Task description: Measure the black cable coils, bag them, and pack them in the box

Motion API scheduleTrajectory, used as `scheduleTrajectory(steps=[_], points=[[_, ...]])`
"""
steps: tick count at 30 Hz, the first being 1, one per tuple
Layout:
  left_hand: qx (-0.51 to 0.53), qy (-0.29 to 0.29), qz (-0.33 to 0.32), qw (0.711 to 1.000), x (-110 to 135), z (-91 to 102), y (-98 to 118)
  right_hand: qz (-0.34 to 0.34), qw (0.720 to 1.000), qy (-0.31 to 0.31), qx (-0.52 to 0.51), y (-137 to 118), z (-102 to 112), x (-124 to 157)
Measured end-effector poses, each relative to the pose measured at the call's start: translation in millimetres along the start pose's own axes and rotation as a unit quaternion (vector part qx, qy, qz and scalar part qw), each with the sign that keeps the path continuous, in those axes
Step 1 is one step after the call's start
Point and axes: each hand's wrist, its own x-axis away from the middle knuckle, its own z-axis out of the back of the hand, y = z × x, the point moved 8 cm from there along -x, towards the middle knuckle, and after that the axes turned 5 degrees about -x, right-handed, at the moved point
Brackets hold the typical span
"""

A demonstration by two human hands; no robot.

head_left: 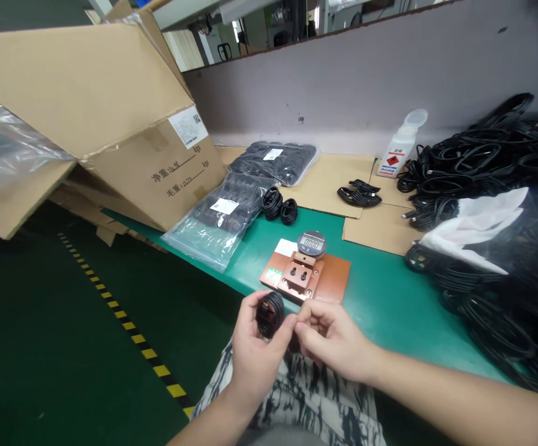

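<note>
Head camera: the left hand point(255, 354) is clasping a black cable coil point(276, 311), apparently to bundle its loops; beside it, the right hand point(336, 339) is curling, its hold unclear. Beyond the grip, a digital gauge point(311, 244) is sitting, seemingly for easy reach.

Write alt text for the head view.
A left hand holds a black cable coil, the right hand curled close beside it, before a gauge fixture on a green table. Bagged cables and an open carton are at left; a cable heap is at right.
</note>
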Motion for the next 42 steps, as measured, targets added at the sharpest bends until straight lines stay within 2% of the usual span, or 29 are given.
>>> scheduleTrajectory(steps=[3, 6, 10, 14, 23, 29, 35, 39, 42], points=[[-0.001, -0.008, 0.013, 1.0, 0, -0.8, 0, 0.019, 0.999, 0.021, 0.032, -3, 4, 0], [0.024, -0.027, 0.058, 0.998, 0, -0.6, -6, 0.012, 1.0, 0.026, 0.006, 0, 6, -1], [0.104, -0.106, 0.102, 0.984, 4, -7.8, -7, 0.0, 0.998, 0.02, -0.065, 2, 5, -2], [0.133, -0.183, 0.11, 0.968, 12, -17.1, 0, -0.005, 0.997, 0.028, -0.07, 0, 4, -1], [0.162, -0.219, 0.169, 0.947, 13, -23.0, -4, -0.008, 0.998, 0.033, -0.061, 3, 3, -2], [0.188, -0.231, 0.202, 0.933, 14, -25.1, -6, 0.001, 0.998, 0.004, -0.057, 0, -2, -2], [0.246, -0.242, 0.241, 0.907, 18, -26.4, -10, -0.002, 0.999, -0.031, -0.041, -1, -9, -1], [0.255, -0.234, 0.242, 0.906, 18, -26.0, -17, 0.007, 0.999, -0.042, -0.027, -2, -10, 0], [0.228, -0.254, 0.215, 0.915, 17, -26.5, -17, 0.009, 0.999, -0.037, -0.032, -1, -8, 0]])
